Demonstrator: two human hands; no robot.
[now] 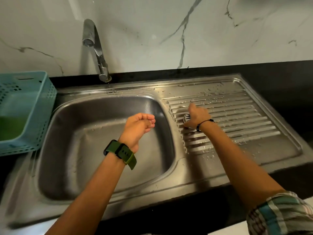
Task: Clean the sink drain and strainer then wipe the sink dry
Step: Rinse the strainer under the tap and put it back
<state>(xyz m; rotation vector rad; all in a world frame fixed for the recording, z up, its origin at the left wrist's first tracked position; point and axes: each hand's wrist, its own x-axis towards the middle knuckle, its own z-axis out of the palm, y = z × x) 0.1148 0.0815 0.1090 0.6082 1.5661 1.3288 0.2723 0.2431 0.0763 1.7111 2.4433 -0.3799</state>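
A stainless steel sink point(67, 133) fills the middle of the head view, its basin wet. My left hand point(138, 126), with a green watch strap on the wrist, hovers over the basin's right side, fingers curled and holding nothing. My right hand point(197, 116) rests on the ribbed drainboard point(237, 119) to the right of the basin and covers a round metal strainer point(186, 117); only the strainer's left edge shows under the palm. The drain hole in the basin is hidden behind my left arm.
A chrome tap point(94, 46) rises behind the basin against a marble wall. A light blue plastic basket point(27, 112) with something green inside sits left of the sink. Water drops lie on the drainboard. Black countertop point(279, 78) surrounds the sink.
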